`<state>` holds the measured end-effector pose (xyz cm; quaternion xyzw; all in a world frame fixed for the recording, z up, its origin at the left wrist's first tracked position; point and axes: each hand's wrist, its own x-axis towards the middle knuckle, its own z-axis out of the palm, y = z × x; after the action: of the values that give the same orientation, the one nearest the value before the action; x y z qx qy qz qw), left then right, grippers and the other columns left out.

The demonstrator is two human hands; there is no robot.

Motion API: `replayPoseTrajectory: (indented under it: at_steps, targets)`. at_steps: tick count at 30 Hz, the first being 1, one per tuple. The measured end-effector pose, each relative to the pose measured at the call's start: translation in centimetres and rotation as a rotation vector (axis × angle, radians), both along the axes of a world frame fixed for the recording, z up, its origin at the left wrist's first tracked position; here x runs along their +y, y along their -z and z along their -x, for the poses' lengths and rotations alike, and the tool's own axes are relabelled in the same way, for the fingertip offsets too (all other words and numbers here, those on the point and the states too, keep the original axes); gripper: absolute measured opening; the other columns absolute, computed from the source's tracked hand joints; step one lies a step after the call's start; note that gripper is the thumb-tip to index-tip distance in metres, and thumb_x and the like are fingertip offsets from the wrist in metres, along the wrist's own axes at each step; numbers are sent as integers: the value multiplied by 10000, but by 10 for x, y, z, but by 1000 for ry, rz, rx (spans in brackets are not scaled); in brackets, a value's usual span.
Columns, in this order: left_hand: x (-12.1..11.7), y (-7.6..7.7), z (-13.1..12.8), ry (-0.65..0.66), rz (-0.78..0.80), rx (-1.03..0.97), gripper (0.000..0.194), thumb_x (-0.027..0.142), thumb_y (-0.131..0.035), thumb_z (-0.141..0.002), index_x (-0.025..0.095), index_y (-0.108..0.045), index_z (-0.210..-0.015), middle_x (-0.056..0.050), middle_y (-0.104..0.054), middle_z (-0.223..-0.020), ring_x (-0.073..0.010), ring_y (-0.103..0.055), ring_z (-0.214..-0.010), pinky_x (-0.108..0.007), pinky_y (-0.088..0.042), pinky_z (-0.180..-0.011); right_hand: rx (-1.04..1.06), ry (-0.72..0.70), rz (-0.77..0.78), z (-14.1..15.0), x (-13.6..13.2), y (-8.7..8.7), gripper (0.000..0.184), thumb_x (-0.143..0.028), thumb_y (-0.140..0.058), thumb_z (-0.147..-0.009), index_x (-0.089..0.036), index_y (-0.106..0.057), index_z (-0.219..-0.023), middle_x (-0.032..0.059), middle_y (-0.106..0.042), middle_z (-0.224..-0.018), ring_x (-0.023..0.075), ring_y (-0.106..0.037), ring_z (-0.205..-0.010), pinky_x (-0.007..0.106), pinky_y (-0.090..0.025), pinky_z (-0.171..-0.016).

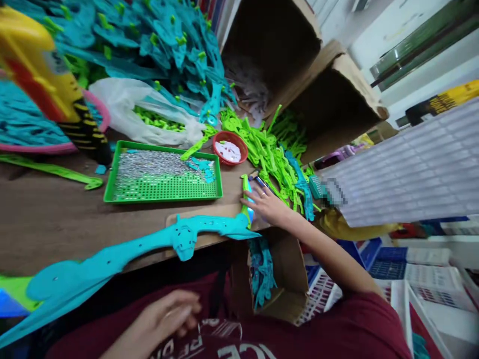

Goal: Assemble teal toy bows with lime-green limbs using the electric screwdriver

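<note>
A long teal plastic toy part (142, 248), with a round disc and pointed blade at its left end, lies along the front table edge, partly overhanging. At its right end stands a lime-green plastic piece (245, 192) with a shiny blue face. My right hand (267, 203), a ring on one finger, has its fingertips on that piece; the fingers' undersides are hidden. Beside the hand lies a dark, slim, pen-like tool (261, 180). My left hand (170, 316) hovers before my shirt, below the teal part, fingers loosely bent and slightly blurred, holding nothing visible.
A green tray (164, 200) holds small metal pieces beside a red bowl (245, 152). Lime-green parts (271, 154) and teal parts (149, 40) are heaped behind. A yellow-and-black tool (63, 75) hangs at left. An open carton (286, 299) stands below the table edge.
</note>
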<state>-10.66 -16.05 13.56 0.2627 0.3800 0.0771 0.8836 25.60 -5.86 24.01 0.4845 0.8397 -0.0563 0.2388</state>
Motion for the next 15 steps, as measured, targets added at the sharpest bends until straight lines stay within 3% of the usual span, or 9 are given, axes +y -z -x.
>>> replayPoseTrajectory:
  at_steps: [2, 4, 6, 11, 15]
  targets:
    - [14, -11, -51, -81, 118, -98, 461, 523, -817, -711, 229, -746, -1059, -128, -706, -1156, -289, -666, -1035, -373, -546, -868, -2, -142, 12, -16, -10, 13, 350, -131, -504, -949, -176, -570, -1290, 144, -489, -1476, 326, -405, -1371, 513, -352, -1067]
    - [25, -16, -91, -208, 193, -136, 417, 478, -831, -715, 216, -737, -1026, -113, -705, -1142, -265, -662, -1062, -346, -545, -877, 68, -289, 38, -17, -15, 17, 263, -230, -504, -979, -197, -593, -1224, 121, -555, -1403, 294, -415, -1359, 488, -345, -1070]
    - [29, -15, -114, -271, 209, -129, 332, 436, -830, -734, 196, -732, -941, -83, -723, -1028, -229, -684, -979, -317, -558, -831, 127, -355, 38, -13, -20, 12, 236, -306, -494, -993, -199, -602, -1174, 119, -635, -1252, 274, -475, -1277, 462, -364, -1031]
    - [24, -15, -118, -237, 216, -89, 303, 391, -840, -736, 191, -720, -930, -40, -737, -955, -199, -705, -875, -280, -590, -734, 143, -363, 6, -8, -38, -9, 280, -310, -370, -1036, -198, -603, -1142, 86, -664, -1045, 245, -550, -1072, 395, -383, -906]
    - [21, -22, -123, -315, 216, -21, 319, 335, -889, -671, 181, -714, -889, -10, -737, -869, -157, -703, -748, -221, -583, -642, 168, -336, -21, -10, -45, -5, 305, -359, -400, -1027, -202, -589, -1207, 89, -661, -1059, 245, -546, -1037, 381, -379, -853]
